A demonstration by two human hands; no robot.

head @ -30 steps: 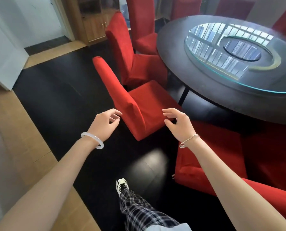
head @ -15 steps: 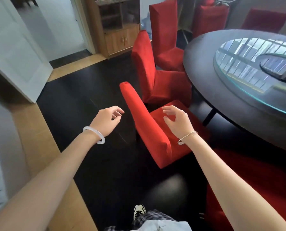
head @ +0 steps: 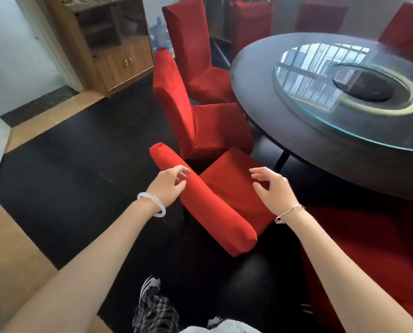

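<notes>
The left hand (head: pixel 168 186) and right hand (head: pixel 274 191) are held, loosely open and empty, over a red-covered chair (head: pixel 227 186) on the dark floor (head: pixel 80 164), near centre. A rigid, fairly heavy frame under slippery fabric is presumed; the backrest (head: pixel 207 207) top is best gripped.

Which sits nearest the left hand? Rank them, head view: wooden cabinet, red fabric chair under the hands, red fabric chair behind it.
1. Red fabric chair under the hands, beside the left hand.
2. Red fabric chair behind it, farther ahead.
3. Wooden cabinet, back left.
</notes>
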